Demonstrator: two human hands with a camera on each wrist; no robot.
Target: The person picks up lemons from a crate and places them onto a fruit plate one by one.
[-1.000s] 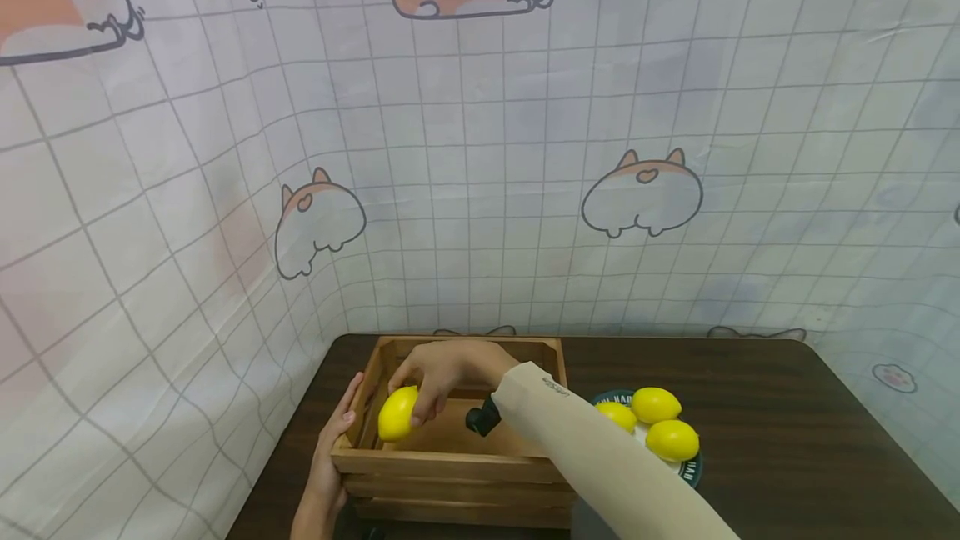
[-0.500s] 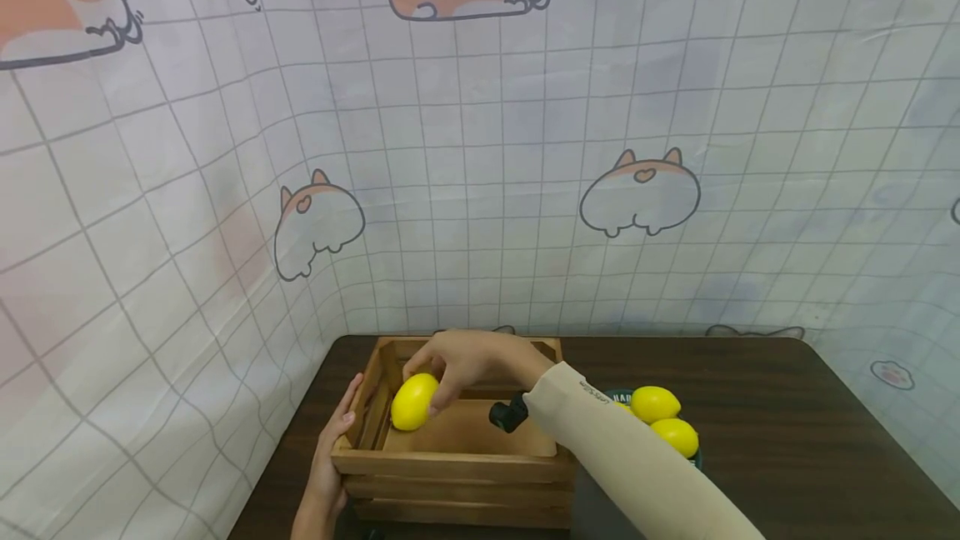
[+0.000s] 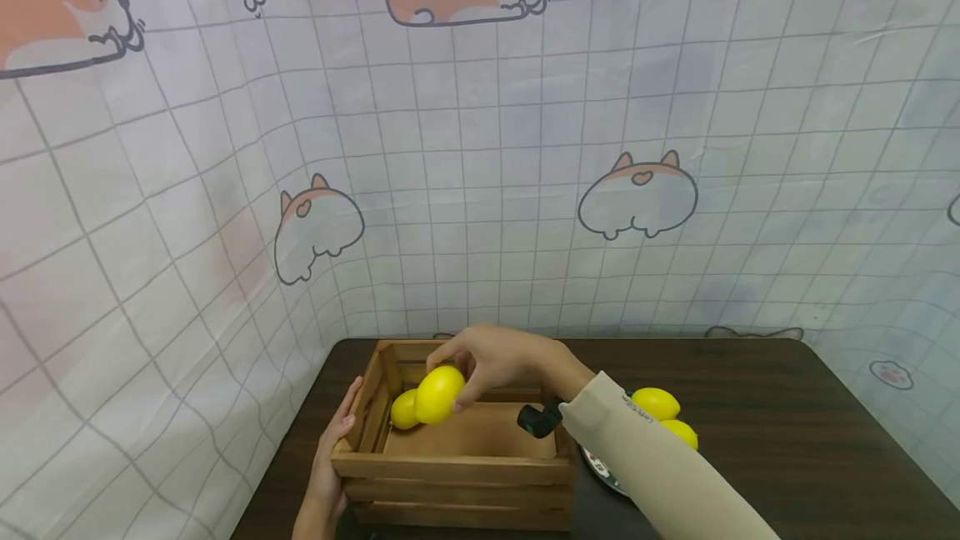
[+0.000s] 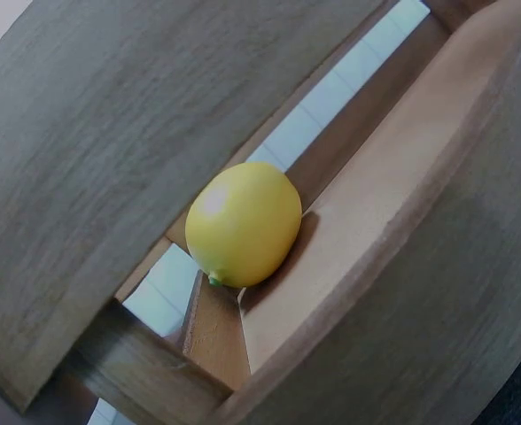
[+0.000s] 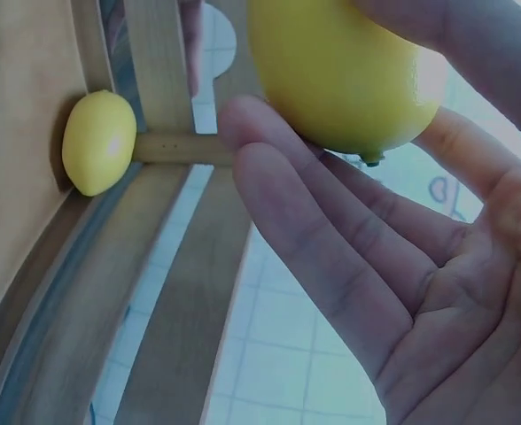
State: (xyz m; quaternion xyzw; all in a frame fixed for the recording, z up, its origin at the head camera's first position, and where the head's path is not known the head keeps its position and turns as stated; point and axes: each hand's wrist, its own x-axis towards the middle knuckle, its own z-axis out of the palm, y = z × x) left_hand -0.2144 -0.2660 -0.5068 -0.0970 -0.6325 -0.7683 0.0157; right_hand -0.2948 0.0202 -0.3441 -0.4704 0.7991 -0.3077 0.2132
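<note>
My right hand (image 3: 498,357) pinches a yellow lemon (image 3: 440,394) between thumb and fingers, above the inside of a wooden slatted crate (image 3: 457,467). In the right wrist view this lemon (image 5: 349,80) fills the top, its stem end pointing down. A second lemon (image 3: 405,409) sits on the crate floor at the left, partly behind the held one. The left wrist view shows a lemon (image 4: 244,223) inside the crate, between the slats. My left hand (image 3: 330,457) rests against the crate's left outer side, its fingers straight along the wall.
Right of the crate, a patterned plate (image 3: 600,467) holds more lemons (image 3: 656,403), partly hidden by my right sleeve (image 3: 660,465). Crate and plate stand on a dark wooden table (image 3: 780,440). Behind hangs a white grid-patterned cloth (image 3: 480,257).
The right hand has moved right and slightly up with its lemon, uncovering the lemon on the crate floor. My sleeve now covers more of the plate. The left hand stays put.
</note>
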